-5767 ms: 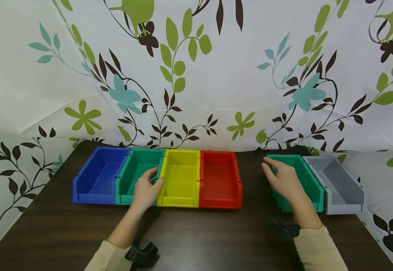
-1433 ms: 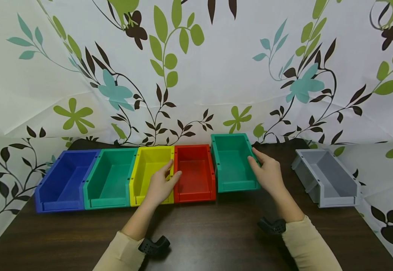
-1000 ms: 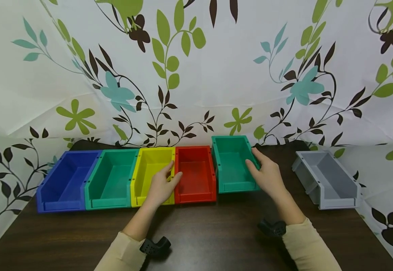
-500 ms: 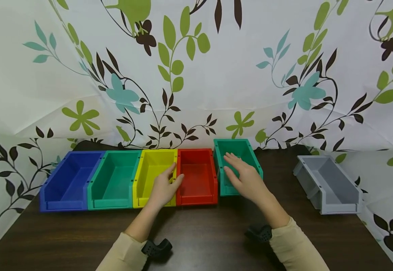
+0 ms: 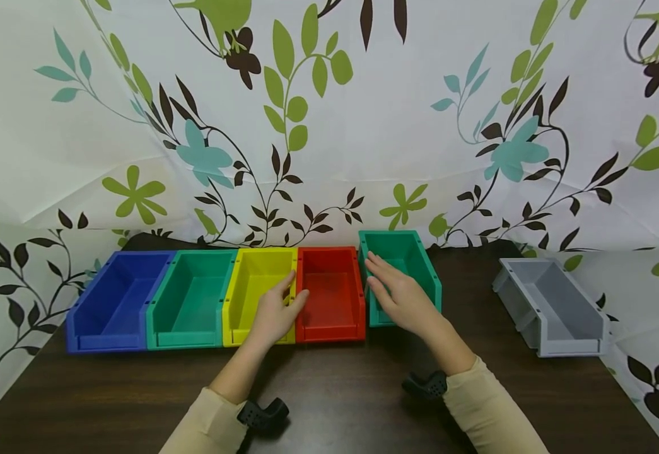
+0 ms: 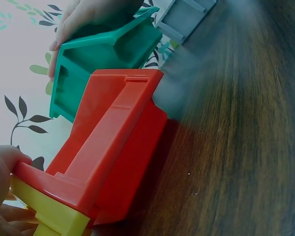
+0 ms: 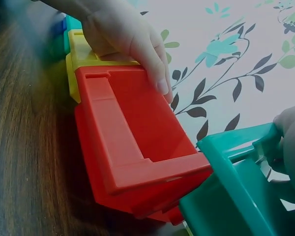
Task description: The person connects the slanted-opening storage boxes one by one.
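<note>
My left hand grips the joined walls of the yellow storage bin and the red storage bin, thumb on the red side and fingers on the yellow. To the right of the red bin is a green bin, set farther back and slightly higher. Its left wall is held by my right hand, which reaches across it. In the right wrist view the green bin tilts against the red bin's edge. I cannot tell if it touches the tabletop.
A second green bin and a blue bin continue the row leftward. Farther right, a grey bin stands apart near the edge of the dark wooden table. Leaf-patterned cloth hangs behind.
The green bin has come left from beside the grey bin to beside the red one. The row has shifted left. Lately my right hand has moved from the green bin's right wall to its left wall.
</note>
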A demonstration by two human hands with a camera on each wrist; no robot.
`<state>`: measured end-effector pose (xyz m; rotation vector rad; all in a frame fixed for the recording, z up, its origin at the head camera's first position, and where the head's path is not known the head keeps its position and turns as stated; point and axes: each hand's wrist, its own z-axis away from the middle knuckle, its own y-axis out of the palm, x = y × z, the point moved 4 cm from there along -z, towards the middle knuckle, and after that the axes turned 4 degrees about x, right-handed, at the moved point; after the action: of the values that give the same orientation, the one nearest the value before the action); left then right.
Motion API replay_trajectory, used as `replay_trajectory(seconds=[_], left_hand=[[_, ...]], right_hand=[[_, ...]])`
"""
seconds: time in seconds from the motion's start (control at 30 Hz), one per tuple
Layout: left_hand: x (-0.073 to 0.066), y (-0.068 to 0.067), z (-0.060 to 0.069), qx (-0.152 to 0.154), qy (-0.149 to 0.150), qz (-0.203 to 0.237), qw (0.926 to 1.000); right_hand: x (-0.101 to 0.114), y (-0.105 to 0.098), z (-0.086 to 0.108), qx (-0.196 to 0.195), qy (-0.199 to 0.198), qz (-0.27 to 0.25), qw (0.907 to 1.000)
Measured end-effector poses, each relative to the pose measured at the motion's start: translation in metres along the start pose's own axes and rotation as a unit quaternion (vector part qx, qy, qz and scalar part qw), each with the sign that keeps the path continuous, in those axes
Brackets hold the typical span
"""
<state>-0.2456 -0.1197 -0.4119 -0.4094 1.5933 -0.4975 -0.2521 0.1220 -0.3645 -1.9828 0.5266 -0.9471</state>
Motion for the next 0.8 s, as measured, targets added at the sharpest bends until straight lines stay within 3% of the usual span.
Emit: replay_trajectory(seconds=[0.8], left_hand=[[0.0018,0.0004,-0.0013,-0.002,0.009,0.008,0.9999]], right_hand=[[-0.0016,0.0055,0.0042,0.01,0.006,0.021,0.9997]])
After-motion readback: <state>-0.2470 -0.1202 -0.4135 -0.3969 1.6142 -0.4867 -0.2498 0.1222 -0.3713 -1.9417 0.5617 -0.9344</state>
